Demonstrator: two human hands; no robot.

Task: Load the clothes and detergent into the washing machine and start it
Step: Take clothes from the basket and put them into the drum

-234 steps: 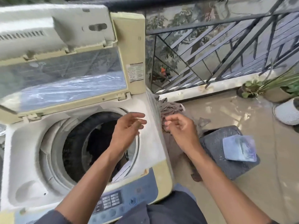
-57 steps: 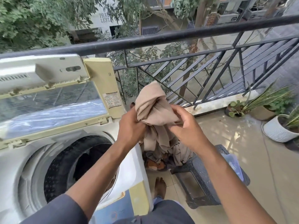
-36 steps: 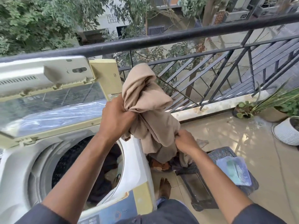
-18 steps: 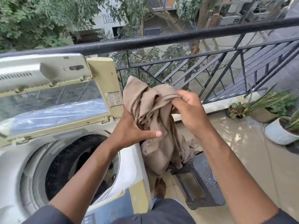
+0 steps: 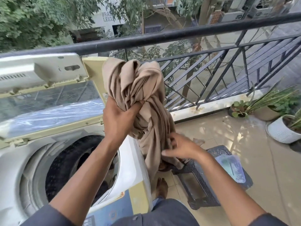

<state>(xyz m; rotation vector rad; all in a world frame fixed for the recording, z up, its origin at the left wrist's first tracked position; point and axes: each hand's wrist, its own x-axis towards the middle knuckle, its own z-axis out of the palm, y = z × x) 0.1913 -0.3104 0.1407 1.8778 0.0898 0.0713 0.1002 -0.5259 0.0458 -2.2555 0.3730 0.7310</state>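
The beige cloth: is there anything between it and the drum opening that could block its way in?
Nothing visible blocks it. The cloth hangs from the left hand beside the open drum; the lid stands up behind. The right hand gathers its lower end.

cloth (image 5: 143, 101): beige, bunched, hung beside washer's right edge | washer (image 5: 133, 168): top-loader, lid (image 5: 48, 101) raised, drum (image 5: 68, 168) open, dark clothes inside | pouch (image 5: 231, 167): flat on stool
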